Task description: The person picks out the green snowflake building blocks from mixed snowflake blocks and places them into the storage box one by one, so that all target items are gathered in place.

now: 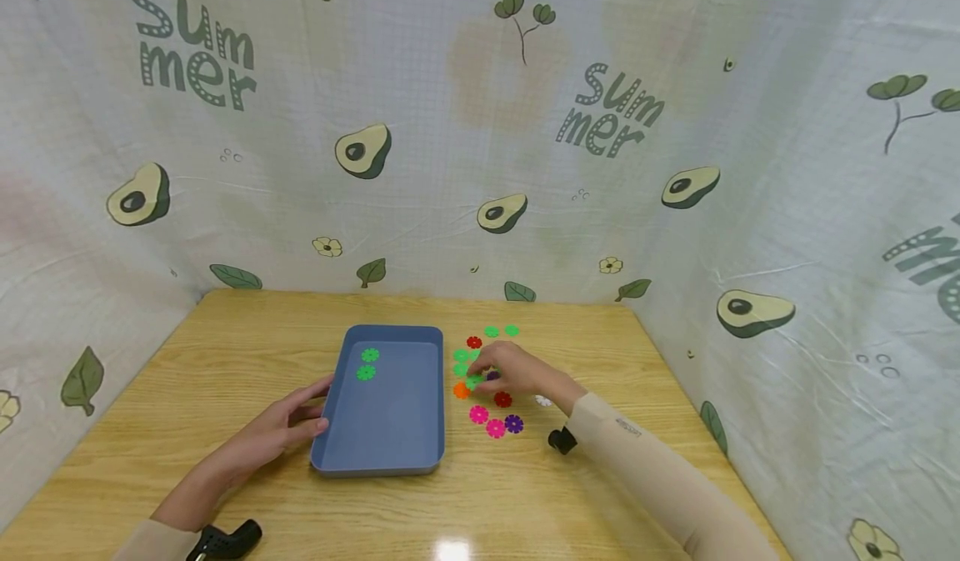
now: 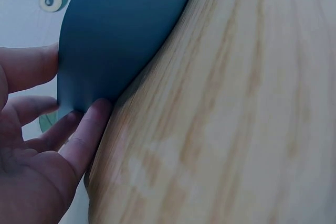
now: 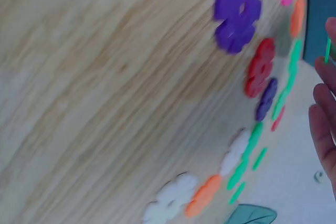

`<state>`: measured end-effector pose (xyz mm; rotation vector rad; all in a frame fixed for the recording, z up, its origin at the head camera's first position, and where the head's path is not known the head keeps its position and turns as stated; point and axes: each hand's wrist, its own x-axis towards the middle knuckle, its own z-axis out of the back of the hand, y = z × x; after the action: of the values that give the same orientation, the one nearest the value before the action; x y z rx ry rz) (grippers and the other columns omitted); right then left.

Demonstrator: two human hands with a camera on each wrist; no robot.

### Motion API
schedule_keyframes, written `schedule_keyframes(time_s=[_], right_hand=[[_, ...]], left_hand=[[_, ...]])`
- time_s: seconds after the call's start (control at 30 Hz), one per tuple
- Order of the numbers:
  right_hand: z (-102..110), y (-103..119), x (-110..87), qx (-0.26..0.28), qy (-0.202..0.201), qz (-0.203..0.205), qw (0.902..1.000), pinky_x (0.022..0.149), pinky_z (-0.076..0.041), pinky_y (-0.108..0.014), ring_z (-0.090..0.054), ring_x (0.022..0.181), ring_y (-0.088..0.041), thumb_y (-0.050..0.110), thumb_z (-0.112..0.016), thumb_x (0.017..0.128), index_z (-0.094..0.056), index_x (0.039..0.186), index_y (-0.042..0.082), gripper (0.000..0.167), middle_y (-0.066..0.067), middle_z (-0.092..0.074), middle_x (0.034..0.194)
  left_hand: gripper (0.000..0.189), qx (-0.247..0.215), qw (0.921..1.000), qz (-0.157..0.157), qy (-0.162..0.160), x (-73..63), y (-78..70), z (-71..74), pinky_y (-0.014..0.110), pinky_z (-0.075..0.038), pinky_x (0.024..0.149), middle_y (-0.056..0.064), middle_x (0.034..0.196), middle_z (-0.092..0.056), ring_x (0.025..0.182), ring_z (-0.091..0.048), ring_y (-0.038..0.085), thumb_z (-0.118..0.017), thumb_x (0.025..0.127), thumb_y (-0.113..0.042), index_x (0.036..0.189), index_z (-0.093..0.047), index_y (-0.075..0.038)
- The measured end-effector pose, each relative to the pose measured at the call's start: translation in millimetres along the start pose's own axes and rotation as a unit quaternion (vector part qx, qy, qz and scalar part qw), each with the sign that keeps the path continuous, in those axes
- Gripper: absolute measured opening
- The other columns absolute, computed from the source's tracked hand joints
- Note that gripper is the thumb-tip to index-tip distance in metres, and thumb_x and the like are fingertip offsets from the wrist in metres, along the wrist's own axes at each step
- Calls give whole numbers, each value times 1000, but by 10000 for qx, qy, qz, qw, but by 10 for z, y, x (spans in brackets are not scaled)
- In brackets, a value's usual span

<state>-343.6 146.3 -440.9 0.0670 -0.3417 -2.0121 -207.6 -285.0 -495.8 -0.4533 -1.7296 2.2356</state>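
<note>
A blue-grey tray (image 1: 386, 428) stands on the table with two green snowflake discs (image 1: 367, 364) inside. My left hand (image 1: 273, 428) is at the tray's left side. Its fingertips (image 2: 97, 109) touch the outer wall without curling round it. Right of the tray, my right hand (image 1: 513, 371) pinches a green snowflake disc (image 3: 328, 50) between thumb and finger, above the loose discs. Around it lie an orange disc (image 1: 461, 390), a red disc (image 1: 503, 399), pink discs (image 1: 478, 414) and a purple disc (image 1: 513, 423). The hand hides some discs.
A white disc (image 1: 543, 400) lies under the right forearm. Farther back are green discs (image 1: 492, 332) and a red disc (image 1: 474, 343). The wooden table (image 1: 255, 336) meets a printed cloth (image 1: 420, 236) at the back and sides.
</note>
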Motion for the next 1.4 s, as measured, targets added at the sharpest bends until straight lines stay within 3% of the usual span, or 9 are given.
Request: schedule_keyframes(time_s=[0.17, 0.27, 0.4, 0.77, 0.93, 1.23, 1.4], right_hand=[[59, 176, 78, -193, -40, 211, 9996, 91, -56, -30, -74, 100, -21, 17, -82, 96, -82, 114, 9, 20, -1, -80, 108], [84, 262, 125, -56, -47, 261, 9996, 91, -58, -33, -75, 101, -20, 15, -81, 97, -82, 114, 9, 19, -1, -80, 108], [106, 371, 171, 278, -79, 254, 9993, 89, -60, -39, -74, 99, -23, 11, -81, 96, -82, 116, 7, 20, -2, -80, 108], [71, 582, 282, 299, -261, 215, 9990, 86, -58, -34, -72, 97, -24, 17, -80, 97, -81, 117, 8, 21, -3, -77, 108], [72, 680, 362, 360, -136, 159, 9991, 87, -59, -35, -72, 97, -24, 16, -81, 97, -81, 118, 8, 23, -5, -77, 109], [160, 766, 703, 145, 210, 213, 9994, 85, -52, -18, -71, 98, -24, 19, -81, 97, -81, 119, 9, 24, -2, -78, 111], [189, 781, 971, 43, 503, 291, 9983, 88, -51, -17, -71, 102, -24, 21, -80, 98, -81, 120, 9, 25, -3, -78, 114]], left_hand=[[78, 16, 10000, -23, -13, 2, -5, -8, 19, -50, 99, 25, 175, -13, 149, -37, 53, -63, 109, -21, 172, -17, -15], [78, 15, 10000, -30, -10, 0, -8, -13, 19, -50, 99, 25, 174, -13, 149, -37, 54, -62, 109, -20, 172, -17, -14], [77, 25, 10000, -35, 12, -6, -14, -15, 19, -49, 99, 25, 175, -13, 149, -36, 54, -62, 110, -21, 172, -17, -14], [78, -38, 10000, 14, 29, -6, -4, 5, 19, -49, 99, 23, 175, -12, 150, -36, 53, -62, 110, -22, 172, -17, -16], [78, -86, 9999, 21, 51, -5, 0, 11, 20, -49, 99, 23, 175, -12, 150, -36, 52, -62, 110, -22, 172, -17, -16], [78, -40, 10000, -10, 19, -5, -3, 3, 19, -49, 99, 24, 175, -13, 149, -37, 53, -63, 109, -21, 172, -17, -15], [78, -21, 10000, -32, 25, -6, 0, 5, 19, -49, 99, 25, 175, -12, 149, -36, 54, -63, 109, -21, 172, -16, -14]])
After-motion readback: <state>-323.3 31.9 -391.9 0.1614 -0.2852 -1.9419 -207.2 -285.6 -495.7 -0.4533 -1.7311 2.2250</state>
